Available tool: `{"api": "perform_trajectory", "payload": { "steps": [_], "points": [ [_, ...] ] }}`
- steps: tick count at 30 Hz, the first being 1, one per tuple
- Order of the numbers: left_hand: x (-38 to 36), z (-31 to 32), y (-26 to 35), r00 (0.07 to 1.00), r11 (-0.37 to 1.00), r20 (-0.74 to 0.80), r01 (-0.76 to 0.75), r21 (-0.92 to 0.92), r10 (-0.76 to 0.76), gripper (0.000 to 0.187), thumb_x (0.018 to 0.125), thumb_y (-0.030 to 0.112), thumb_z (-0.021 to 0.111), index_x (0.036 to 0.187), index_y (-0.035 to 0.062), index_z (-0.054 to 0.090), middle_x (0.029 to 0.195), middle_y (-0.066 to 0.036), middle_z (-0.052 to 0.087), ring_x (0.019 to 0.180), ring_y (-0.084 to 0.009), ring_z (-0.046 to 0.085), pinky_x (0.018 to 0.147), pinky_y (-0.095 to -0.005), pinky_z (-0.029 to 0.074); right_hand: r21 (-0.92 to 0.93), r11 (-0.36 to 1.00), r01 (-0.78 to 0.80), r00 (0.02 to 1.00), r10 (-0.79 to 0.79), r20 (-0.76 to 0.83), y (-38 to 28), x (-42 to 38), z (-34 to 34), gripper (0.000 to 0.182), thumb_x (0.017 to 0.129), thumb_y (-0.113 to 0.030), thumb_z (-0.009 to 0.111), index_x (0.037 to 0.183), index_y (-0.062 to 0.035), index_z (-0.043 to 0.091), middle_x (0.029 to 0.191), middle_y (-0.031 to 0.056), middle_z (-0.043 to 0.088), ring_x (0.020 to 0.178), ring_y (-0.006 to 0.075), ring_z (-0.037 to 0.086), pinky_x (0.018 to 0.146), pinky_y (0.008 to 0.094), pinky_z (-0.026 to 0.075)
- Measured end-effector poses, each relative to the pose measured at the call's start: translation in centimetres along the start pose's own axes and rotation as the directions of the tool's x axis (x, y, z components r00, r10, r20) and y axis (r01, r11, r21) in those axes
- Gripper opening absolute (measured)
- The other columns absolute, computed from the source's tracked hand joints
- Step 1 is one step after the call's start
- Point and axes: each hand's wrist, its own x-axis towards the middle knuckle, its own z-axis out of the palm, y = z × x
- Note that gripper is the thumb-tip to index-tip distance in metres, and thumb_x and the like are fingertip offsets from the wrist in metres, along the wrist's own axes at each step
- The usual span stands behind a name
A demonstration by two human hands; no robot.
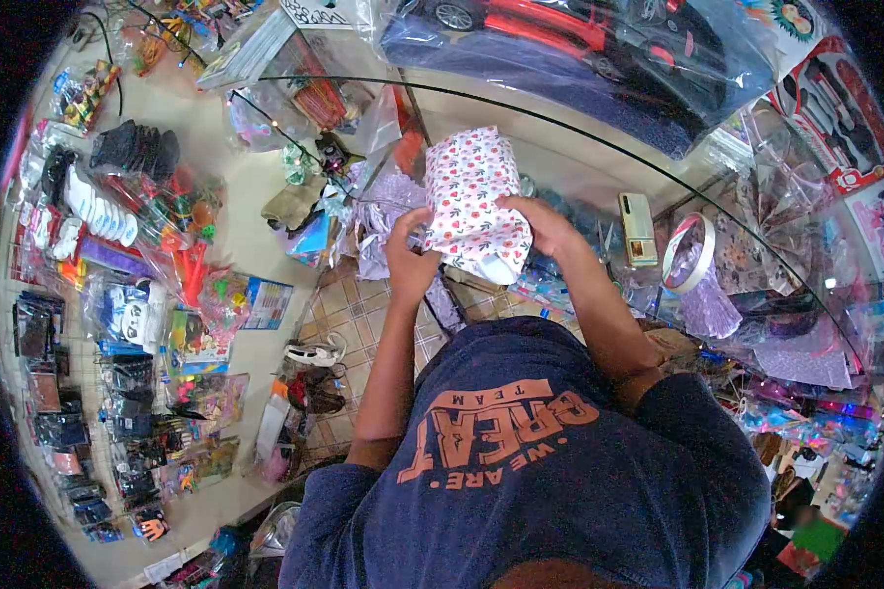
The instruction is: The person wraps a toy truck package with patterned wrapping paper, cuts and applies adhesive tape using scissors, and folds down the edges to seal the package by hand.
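Between my hands is a package in white wrapping paper (pixel 471 187) printed with small red and green motifs. Its near end is loosely folded, and a white patch shows at that corner. My left hand (pixel 413 253) grips the lower left edge, fingers curled against the paper. On the opposite side, my right hand (pixel 542 228) holds the right edge, with part of its fingers hidden by the package. To the right of my right hand lie a pair of scissors (pixel 605 240) and a phone (pixel 637 230).
A roll of clear tape (pixel 689 253) stands right of the phone. The glass counter's dark edge (pixel 580 105) curves beyond the package, with a bagged red toy car (pixel 550 27) behind it. Packaged goods hang on the left wall rack (pixel 128 324). Tiled floor (pixel 363 314) shows below my left hand.
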Motion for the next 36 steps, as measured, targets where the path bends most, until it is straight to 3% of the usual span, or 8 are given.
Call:
{"api": "perform_trajectory", "payload": {
  "steps": [3, 9, 13, 16, 23, 26, 29, 36],
  "points": [
    [0.1, -0.4, -0.1, 0.997, 0.994, 0.065, -0.045, 0.098, 0.039, 0.067, 0.063, -0.008, 0.070, 0.127, 0.0041, 0.056, 0.126, -0.013, 0.058, 0.118, -0.0263, 0.056, 0.102, -0.0343, 0.044, -0.030, 0.999, 0.022, 0.999, -0.023, -0.024, 0.0, -0.7, 0.1, 0.053, 0.085, -0.025, 0.072, 0.125, 0.0071, 0.056, 0.116, 0.0163, 0.067, 0.101, 0.0249, 0.068, 0.089, 0.0376, 0.056],
    [0.0, -1.2, 2.3, 0.943, 0.937, 0.308, 0.216, -0.273, -0.128, 0.087, 0.070, -0.001, 0.079, 0.147, 0.0112, 0.040, 0.163, -0.018, 0.012, 0.142, -0.0283, 0.035, 0.115, -0.0407, 0.033, -0.078, 0.994, 0.076, 0.996, -0.073, 0.042, 0.0, -2.4, 1.0, 0.053, 0.084, -0.025, 0.073, 0.126, 0.0041, 0.057, 0.117, 0.0149, 0.068, 0.102, 0.0244, 0.067, 0.090, 0.0374, 0.054],
    [-0.1, -2.0, 3.2, 0.932, 0.999, 0.362, -0.004, 0.043, -0.012, 0.072, 0.071, -0.003, 0.074, 0.138, 0.0122, 0.053, 0.161, -0.024, 0.014, 0.149, -0.0292, 0.022, 0.115, -0.0408, 0.030, -0.095, 0.991, 0.097, 0.995, -0.094, 0.033, -0.2, -3.4, 1.9, 0.052, 0.084, -0.025, 0.073, 0.125, 0.0042, 0.058, 0.117, 0.0144, 0.068, 0.102, 0.0240, 0.067, 0.091, 0.0367, 0.053],
    [-0.3, -2.5, 4.2, 0.942, 0.991, 0.334, 0.064, -0.119, -0.021, 0.062, 0.072, -0.002, 0.075, 0.131, 0.0101, 0.059, 0.161, -0.020, 0.022, 0.146, -0.0309, 0.030, 0.116, -0.0400, 0.028, -0.114, 0.988, 0.102, 0.994, -0.097, 0.052, -1.0, -5.0, 3.5, 0.054, 0.085, -0.027, 0.074, 0.125, 0.0047, 0.057, 0.118, 0.0141, 0.067, 0.104, 0.0219, 0.066, 0.092, 0.0364, 0.052],
    [-1.6, -4.4, 5.3, 0.933, 0.898, 0.328, 0.266, -0.350, -0.148, 0.057, 0.071, -0.010, 0.068, 0.125, 0.0073, 0.062, 0.158, -0.021, 0.028, 0.145, -0.0284, 0.031, 0.115, -0.0371, 0.029, -0.530, 0.727, 0.436, 0.829, -0.554, -0.078, -0.6, -6.9, 6.9, 0.072, 0.088, -0.029, 0.074, 0.146, -0.0020, 0.040, 0.143, 0.0206, 0.046, 0.114, 0.0223, 0.058, 0.096, 0.0333, 0.047],
    [-1.8, -4.5, 5.8, 0.948, 0.913, 0.276, 0.246, -0.326, -0.157, 0.058, 0.070, -0.012, 0.066, 0.126, 0.0054, 0.061, 0.158, -0.021, 0.029, 0.145, -0.0277, 0.032, 0.115, -0.0370, 0.029, -0.480, 0.742, 0.468, 0.872, -0.475, 0.116, -0.5, -7.0, 5.6, 0.076, 0.088, -0.035, 0.072, 0.149, -0.0070, 0.037, 0.152, 0.0273, 0.032, 0.141, 0.0304, 0.035, 0.112, 0.0394, 0.034],
    [-1.8, -4.7, 5.7, 0.931, 0.874, 0.307, 0.309, -0.374, -0.197, 0.060, 0.070, -0.013, 0.059, 0.127, 0.0041, 0.060, 0.157, -0.021, 0.031, 0.145, -0.0274, 0.032, 0.115, -0.0365, 0.028, -0.484, 0.618, 0.620, 0.784, -0.508, 0.357, -0.8, -8.0, 5.2, 0.096, 0.073, -0.047, 0.076, 0.152, -0.0094, 0.035, 0.161, 0.0246, 0.014, 0.152, 0.0300, -0.003, 0.120, 0.0423, 0.003],
    [-2.0, -5.1, 6.2, 0.912, 0.878, 0.331, 0.352, -0.326, -0.242, 0.063, 0.067, -0.014, 0.053, 0.126, 0.0033, 0.060, 0.155, -0.022, 0.034, 0.145, -0.0288, 0.032, 0.116, -0.0365, 0.027, -0.406, 0.617, 0.674, 0.721, -0.430, 0.543, -0.9, -7.9, 3.2, 0.090, 0.073, -0.017, 0.084, 0.150, -0.0106, 0.038, 0.162, 0.0230, 0.007, 0.152, 0.0278, -0.001, 0.121, 0.0410, 0.004]
  ]
}}
